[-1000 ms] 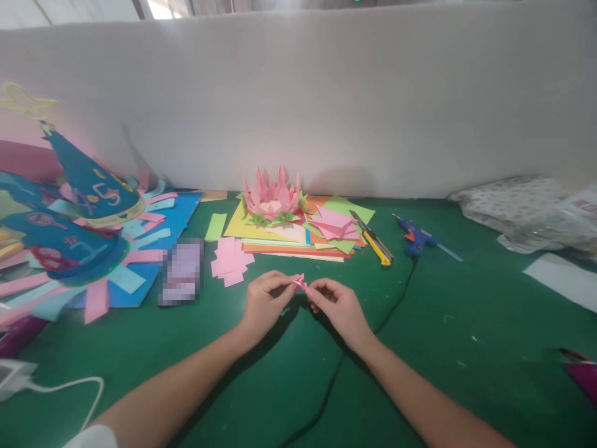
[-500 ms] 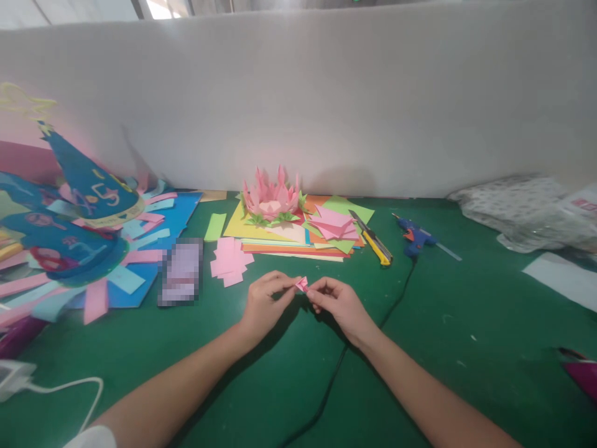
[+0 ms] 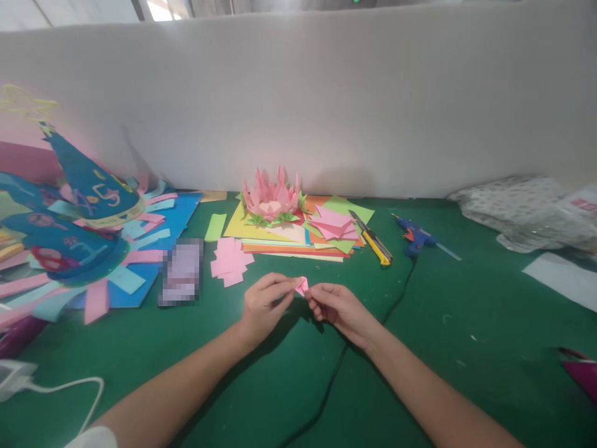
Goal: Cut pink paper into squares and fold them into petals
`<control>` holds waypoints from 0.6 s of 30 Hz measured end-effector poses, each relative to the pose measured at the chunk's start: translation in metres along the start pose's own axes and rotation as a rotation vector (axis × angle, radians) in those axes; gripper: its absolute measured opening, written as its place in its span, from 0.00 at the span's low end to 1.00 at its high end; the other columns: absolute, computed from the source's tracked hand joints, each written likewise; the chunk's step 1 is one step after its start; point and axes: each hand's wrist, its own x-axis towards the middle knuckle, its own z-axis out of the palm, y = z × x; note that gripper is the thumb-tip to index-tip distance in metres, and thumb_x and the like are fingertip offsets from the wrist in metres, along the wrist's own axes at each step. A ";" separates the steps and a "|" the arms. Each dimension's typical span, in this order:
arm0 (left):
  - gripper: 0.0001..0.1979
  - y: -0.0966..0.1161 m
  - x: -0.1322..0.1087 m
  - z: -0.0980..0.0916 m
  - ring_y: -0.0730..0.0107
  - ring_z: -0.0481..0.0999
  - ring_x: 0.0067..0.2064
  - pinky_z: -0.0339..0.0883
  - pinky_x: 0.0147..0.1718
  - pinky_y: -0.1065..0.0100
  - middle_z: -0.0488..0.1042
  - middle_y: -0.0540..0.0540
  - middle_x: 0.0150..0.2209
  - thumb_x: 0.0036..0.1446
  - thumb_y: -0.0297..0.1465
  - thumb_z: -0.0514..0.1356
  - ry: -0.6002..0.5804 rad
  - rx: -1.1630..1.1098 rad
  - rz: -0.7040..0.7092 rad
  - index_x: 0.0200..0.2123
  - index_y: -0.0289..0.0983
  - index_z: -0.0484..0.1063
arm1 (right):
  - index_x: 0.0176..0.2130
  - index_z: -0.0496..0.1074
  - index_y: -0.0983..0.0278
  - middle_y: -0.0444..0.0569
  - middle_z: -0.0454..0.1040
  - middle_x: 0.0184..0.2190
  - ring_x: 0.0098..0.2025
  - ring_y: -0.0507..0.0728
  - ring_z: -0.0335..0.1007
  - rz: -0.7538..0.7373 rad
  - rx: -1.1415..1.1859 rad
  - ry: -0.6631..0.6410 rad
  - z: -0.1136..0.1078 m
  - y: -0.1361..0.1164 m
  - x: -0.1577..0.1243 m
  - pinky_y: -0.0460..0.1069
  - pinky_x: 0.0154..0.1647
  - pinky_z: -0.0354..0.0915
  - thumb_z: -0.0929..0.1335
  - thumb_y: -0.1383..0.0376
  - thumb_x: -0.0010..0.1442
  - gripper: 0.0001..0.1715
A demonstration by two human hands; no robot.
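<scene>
A small folded piece of pink paper (image 3: pixel 302 286) is held between my two hands above the green table. My left hand (image 3: pixel 267 305) pinches its left side between thumb and fingers. On the other side, my right hand (image 3: pixel 339 311) grips the right edge, its lower fingers curled in. Just beyond my left hand lie several pink paper strips (image 3: pixel 229 261). Farther back, a pink paper lotus (image 3: pixel 272 198) with green leaves sits on a stack of coloured paper (image 3: pixel 293 247), and folded pink sheets (image 3: pixel 332 223) rest on that stack's right part.
A yellow utility knife (image 3: pixel 377 246) leans by the stack. Right of it lies a blue glue gun (image 3: pixel 414 236), its black cord (image 3: pixel 333 382) running under my right forearm. Blue paper hats (image 3: pixel 88 180) and a pixelated phone-like object (image 3: pixel 181 272) are at left; plastic bags (image 3: pixel 532 211) at right.
The folded pink paper has turned slightly between my fingers and shows a different face. My right hand has shifted a little, its lower fingers now more visible.
</scene>
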 end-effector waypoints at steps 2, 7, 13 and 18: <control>0.13 -0.001 -0.001 0.000 0.73 0.76 0.35 0.71 0.35 0.74 0.77 0.45 0.34 0.56 0.23 0.57 -0.018 0.001 0.026 0.42 0.40 0.75 | 0.25 0.74 0.68 0.42 0.71 0.20 0.20 0.44 0.62 0.007 0.015 -0.001 0.000 0.000 0.000 0.41 0.22 0.58 0.76 0.57 0.44 0.16; 0.14 0.000 -0.001 -0.001 0.72 0.77 0.38 0.72 0.38 0.73 0.77 0.44 0.37 0.56 0.22 0.56 -0.027 -0.018 0.111 0.44 0.40 0.74 | 0.23 0.73 0.68 0.41 0.70 0.19 0.20 0.44 0.62 0.031 0.031 -0.004 0.000 0.001 0.000 0.40 0.21 0.58 0.76 0.58 0.43 0.16; 0.13 -0.001 -0.002 -0.001 0.72 0.77 0.37 0.72 0.37 0.73 0.77 0.44 0.36 0.56 0.23 0.57 -0.054 -0.031 0.052 0.43 0.40 0.75 | 0.25 0.73 0.68 0.42 0.71 0.20 0.20 0.44 0.63 0.055 0.030 -0.008 -0.001 0.000 0.000 0.40 0.22 0.60 0.76 0.58 0.45 0.16; 0.09 0.002 0.004 0.003 0.74 0.74 0.30 0.69 0.29 0.74 0.77 0.47 0.29 0.54 0.27 0.59 -0.030 -0.063 -0.201 0.36 0.39 0.79 | 0.26 0.73 0.68 0.41 0.70 0.19 0.19 0.44 0.62 0.066 0.036 0.047 0.000 -0.001 0.000 0.40 0.20 0.59 0.75 0.58 0.45 0.16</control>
